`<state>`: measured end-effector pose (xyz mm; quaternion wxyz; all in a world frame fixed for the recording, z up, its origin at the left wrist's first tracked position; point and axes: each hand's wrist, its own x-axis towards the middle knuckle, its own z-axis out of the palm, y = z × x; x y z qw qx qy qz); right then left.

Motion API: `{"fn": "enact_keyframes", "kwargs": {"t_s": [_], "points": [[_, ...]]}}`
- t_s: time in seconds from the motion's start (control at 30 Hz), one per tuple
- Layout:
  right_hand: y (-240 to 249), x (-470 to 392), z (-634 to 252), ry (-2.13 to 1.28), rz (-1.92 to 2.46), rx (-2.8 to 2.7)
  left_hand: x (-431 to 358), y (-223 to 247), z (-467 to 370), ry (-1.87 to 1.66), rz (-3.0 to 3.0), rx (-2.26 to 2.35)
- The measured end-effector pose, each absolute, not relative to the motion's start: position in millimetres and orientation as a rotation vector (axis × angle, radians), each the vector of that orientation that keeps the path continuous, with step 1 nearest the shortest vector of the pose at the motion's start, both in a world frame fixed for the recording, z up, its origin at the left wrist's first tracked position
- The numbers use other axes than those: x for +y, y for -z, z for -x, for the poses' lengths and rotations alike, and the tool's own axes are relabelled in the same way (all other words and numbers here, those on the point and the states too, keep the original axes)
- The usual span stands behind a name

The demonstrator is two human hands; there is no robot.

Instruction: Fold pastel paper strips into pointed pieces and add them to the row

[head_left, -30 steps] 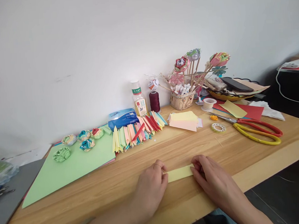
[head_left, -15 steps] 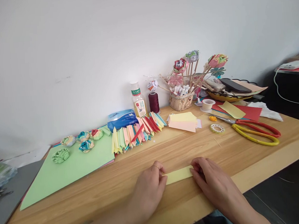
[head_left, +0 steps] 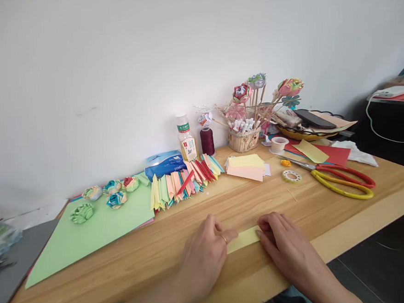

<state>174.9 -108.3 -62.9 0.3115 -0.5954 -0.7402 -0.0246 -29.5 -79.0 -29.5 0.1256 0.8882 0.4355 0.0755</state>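
Note:
A narrow pale yellow paper strip [head_left: 244, 241] lies near the table's front edge, between my two hands. My left hand [head_left: 207, 250] is at its left end, with the ringed finger stretched over the paper and the thumb side partly hidden. The right end is pinched between the thumb and fingers of my right hand [head_left: 282, 240]. Beyond the hands rests a stack of yellow and pink paper pieces [head_left: 246, 167]. A long row of folded coloured papers [head_left: 183, 183] stands to its left.
Red-and-yellow scissors [head_left: 342, 181], a tape roll [head_left: 291, 176] and a white spool [head_left: 278, 144] lie at the right. A basket [head_left: 244, 140] of paper flowers, a bottle [head_left: 188, 141] and maroon thread [head_left: 207, 142] stand by the wall. Green paper [head_left: 90, 242] bears several folded flowers.
My left hand has shifted slightly right along the strip, and its ringed finger now reaches out over the paper. My right hand stays at the right end. The view has moved slightly.

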Motion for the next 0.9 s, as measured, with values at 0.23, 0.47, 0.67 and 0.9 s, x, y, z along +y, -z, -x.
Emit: {"fn": "enact_keyframes", "kwargs": {"t_s": [0.23,0.47,0.67,0.9], "points": [[66,-107,-177,0.052,1.580,-1.948,-75,50,32,-0.446,-3.050,0.870],[69,-106,-177,0.057,1.594,-2.007,-77,47,31,-0.305,-3.154,0.896],[64,-107,-178,0.051,1.540,-1.986,-75,53,34,-0.326,-3.139,0.836],[54,-124,-173,0.227,1.328,-2.067,-71,55,35,-0.328,-3.161,0.748]]}}
